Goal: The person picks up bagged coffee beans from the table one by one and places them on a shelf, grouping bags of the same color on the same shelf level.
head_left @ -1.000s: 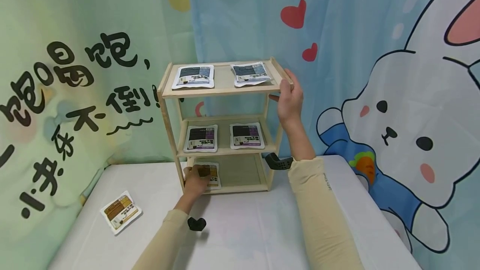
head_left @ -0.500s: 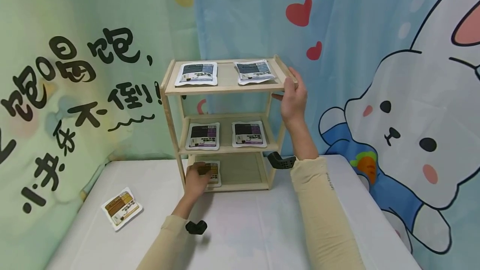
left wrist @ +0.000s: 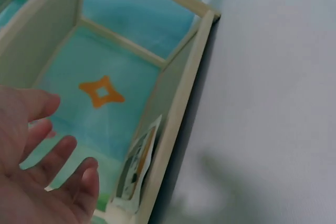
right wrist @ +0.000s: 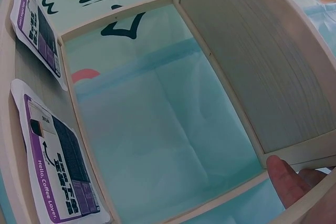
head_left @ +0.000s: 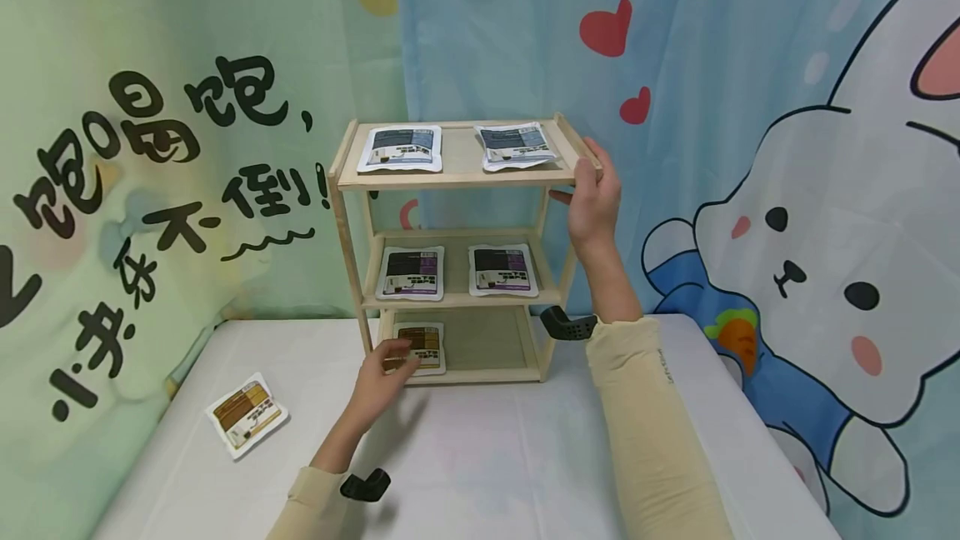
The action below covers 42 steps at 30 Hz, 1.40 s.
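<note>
A three-tier wooden shelf rack [head_left: 465,180] stands on the white table. My right hand [head_left: 596,211] grips its top tier at the right end; in the right wrist view, a fingertip [right wrist: 286,177] lies against the frame. My left hand [head_left: 381,377] is just in front of the bottom tier's left end, its fingers loosely bent and holding nothing. A brown-and-white coffee packet [head_left: 427,348] rests on that tier beside the hand. The left wrist view shows the left hand [left wrist: 42,177] apart from this packet [left wrist: 137,169].
Two blue-labelled packets [head_left: 401,148] lie on the top tier, and two purple-labelled packets [head_left: 504,270] on the middle one. Another brown packet [head_left: 247,415] is on the table [head_left: 480,465] at left. A printed curtain [head_left: 495,40] hangs behind the rack.
My left hand has let go of the brown packet on the bottom tier and drawn back toward me and slightly left. The right hand keeps its grip on the rack.
</note>
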Each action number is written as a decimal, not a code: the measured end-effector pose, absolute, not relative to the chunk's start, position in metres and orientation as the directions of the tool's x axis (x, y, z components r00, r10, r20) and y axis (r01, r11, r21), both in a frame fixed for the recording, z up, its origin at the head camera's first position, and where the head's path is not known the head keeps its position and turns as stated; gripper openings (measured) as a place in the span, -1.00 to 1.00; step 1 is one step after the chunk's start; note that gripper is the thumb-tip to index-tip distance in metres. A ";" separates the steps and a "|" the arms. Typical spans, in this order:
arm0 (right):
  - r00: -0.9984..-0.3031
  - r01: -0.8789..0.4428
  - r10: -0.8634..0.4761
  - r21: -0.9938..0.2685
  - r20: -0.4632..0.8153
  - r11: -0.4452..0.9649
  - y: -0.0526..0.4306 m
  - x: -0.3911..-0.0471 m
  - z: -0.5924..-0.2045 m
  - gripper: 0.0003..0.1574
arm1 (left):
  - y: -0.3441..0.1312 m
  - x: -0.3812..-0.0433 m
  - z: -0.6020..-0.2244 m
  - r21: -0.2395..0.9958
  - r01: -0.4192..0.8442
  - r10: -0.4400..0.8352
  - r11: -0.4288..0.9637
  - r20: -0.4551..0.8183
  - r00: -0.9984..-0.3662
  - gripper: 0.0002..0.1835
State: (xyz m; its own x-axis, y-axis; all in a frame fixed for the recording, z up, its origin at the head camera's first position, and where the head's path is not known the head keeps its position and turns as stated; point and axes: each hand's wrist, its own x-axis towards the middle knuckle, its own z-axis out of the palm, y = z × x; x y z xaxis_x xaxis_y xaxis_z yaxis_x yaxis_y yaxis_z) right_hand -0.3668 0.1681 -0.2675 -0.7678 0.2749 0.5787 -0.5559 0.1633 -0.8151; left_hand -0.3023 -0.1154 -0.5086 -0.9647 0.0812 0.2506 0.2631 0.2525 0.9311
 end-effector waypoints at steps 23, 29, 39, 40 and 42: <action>-0.772 -0.532 0.298 -0.827 0.562 0.182 0.170 -0.366 -0.269 -0.35 | -0.242 -0.252 -0.519 0.935 0.062 -0.231 0.349 0.150 -0.961 -0.67; -0.783 -0.517 0.286 -0.833 0.553 0.195 0.167 -0.366 -0.268 -0.35 | -0.266 -0.246 -0.522 0.908 -0.045 -0.408 0.416 0.142 -0.902 -0.68; -0.780 -0.530 0.284 -0.830 0.557 0.171 0.167 -0.366 -0.267 -0.34 | -0.286 -0.240 -0.530 0.838 -0.260 -0.628 0.480 0.120 -0.769 -0.44; -0.779 -0.535 0.283 -0.828 0.560 0.167 0.167 -0.366 -0.267 -0.34 | -0.287 -0.240 -0.531 0.828 -0.291 -0.644 0.479 0.106 -0.758 -0.41; -0.778 -0.538 0.281 -0.827 0.562 0.166 0.167 -0.366 -0.267 -0.34 | -0.289 -0.238 -0.533 0.812 -0.347 -0.672 0.470 0.074 -0.737 -0.34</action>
State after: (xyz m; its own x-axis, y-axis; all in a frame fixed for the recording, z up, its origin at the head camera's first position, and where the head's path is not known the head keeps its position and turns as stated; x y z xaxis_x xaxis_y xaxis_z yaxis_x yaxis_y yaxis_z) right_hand -0.3659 0.1672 -0.2674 -0.7779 0.2805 0.5623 -0.5376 0.1664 -0.8266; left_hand -0.2383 -0.2888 -0.5333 -0.7369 -0.6719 0.0738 -0.3472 0.4699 0.8116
